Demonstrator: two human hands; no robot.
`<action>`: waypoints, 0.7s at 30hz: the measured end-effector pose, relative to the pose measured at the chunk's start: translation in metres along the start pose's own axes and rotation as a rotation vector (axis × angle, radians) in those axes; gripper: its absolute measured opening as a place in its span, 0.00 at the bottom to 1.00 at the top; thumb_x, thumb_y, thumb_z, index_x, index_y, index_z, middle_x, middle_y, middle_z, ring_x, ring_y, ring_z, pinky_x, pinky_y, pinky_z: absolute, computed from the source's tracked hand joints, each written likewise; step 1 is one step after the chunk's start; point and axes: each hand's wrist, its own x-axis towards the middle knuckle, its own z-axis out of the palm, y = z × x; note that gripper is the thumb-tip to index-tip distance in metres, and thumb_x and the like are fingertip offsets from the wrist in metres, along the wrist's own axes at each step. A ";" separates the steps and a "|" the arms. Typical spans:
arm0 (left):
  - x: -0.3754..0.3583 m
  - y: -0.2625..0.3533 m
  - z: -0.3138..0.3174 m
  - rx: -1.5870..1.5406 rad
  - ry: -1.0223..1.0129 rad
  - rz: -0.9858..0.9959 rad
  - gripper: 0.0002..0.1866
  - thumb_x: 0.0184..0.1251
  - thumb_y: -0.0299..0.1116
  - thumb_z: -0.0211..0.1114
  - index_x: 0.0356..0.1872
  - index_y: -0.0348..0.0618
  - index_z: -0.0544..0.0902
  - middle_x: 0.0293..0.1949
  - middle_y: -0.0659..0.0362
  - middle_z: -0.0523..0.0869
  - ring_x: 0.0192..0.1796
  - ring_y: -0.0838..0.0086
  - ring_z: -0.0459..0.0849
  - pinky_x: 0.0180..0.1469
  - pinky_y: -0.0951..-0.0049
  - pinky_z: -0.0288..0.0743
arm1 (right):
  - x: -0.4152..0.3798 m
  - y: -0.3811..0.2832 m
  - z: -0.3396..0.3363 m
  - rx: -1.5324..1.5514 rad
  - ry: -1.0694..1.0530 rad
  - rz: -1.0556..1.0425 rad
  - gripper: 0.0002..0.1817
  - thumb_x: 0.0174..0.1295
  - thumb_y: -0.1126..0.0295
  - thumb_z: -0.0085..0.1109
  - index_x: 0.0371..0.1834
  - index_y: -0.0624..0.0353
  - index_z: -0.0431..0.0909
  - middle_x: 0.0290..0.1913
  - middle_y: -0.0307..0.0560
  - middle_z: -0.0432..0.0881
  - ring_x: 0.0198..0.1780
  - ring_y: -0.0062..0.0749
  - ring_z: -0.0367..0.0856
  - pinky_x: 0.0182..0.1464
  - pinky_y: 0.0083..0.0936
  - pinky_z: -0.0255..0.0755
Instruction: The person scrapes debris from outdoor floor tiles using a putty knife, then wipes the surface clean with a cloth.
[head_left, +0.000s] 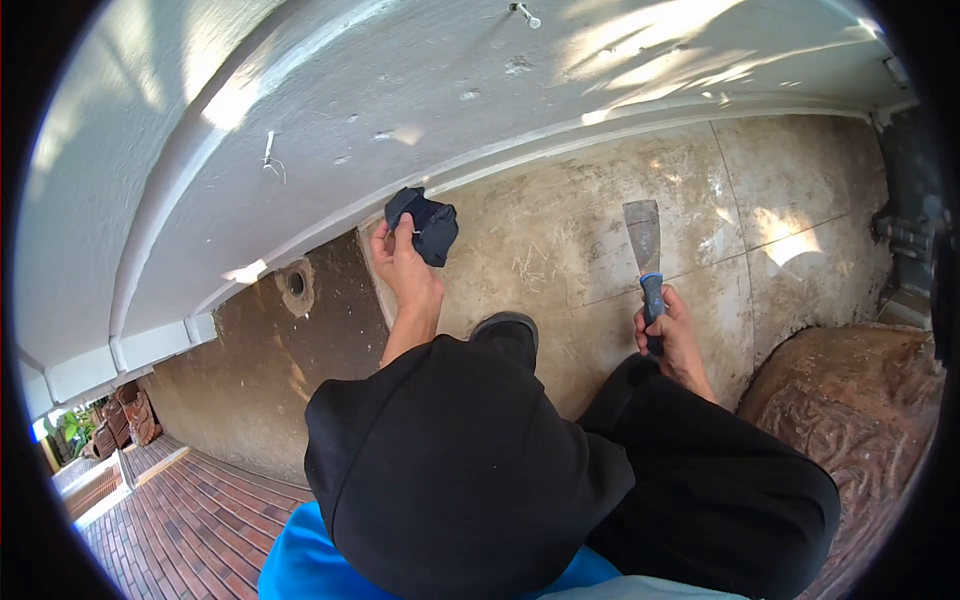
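The left hand (403, 268) grasped a dark crumpled cloth (436, 230) between thumb and fingers, near the foot of the white wall (480, 110); contact between cloth and wall could not be determined. The right hand (678, 340) was wrapped around the handle of a scraper (649, 275), farther from the wall than the cloth, blade directed toward the wall. A round hole (296, 284) lay near the wall's base, and a nail (268, 150) projected from the wall.

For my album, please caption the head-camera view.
Left hand holding crumpled dark cloth, right hand gripping flat metal scraper with black-and-blue handle, above stained beige floor.
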 end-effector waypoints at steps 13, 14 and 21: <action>-0.006 -0.044 0.091 0.521 -0.229 0.172 0.21 0.60 0.31 0.75 0.49 0.25 0.86 0.46 0.51 0.88 0.47 0.72 0.85 0.55 0.74 0.76 | -0.003 0.003 0.010 -0.082 -0.007 0.034 0.25 0.47 0.81 0.49 0.52 0.55 0.70 0.29 0.41 0.77 0.24 0.24 0.74 0.24 0.22 0.66; -0.006 -0.043 0.090 0.532 -0.232 0.174 0.20 0.60 0.31 0.76 0.50 0.26 0.85 0.45 0.53 0.88 0.46 0.75 0.84 0.53 0.76 0.76 | -0.004 0.003 0.010 -0.090 -0.002 0.035 0.24 0.47 0.81 0.49 0.52 0.55 0.70 0.29 0.41 0.77 0.24 0.24 0.74 0.24 0.21 0.66; 0.047 -0.021 0.008 0.447 0.031 0.259 0.12 0.62 0.26 0.73 0.44 0.28 0.85 0.40 0.54 0.88 0.39 0.75 0.85 0.45 0.75 0.80 | -0.006 0.004 0.011 -0.120 0.014 0.052 0.23 0.47 0.81 0.48 0.51 0.56 0.70 0.29 0.41 0.77 0.24 0.23 0.74 0.25 0.20 0.66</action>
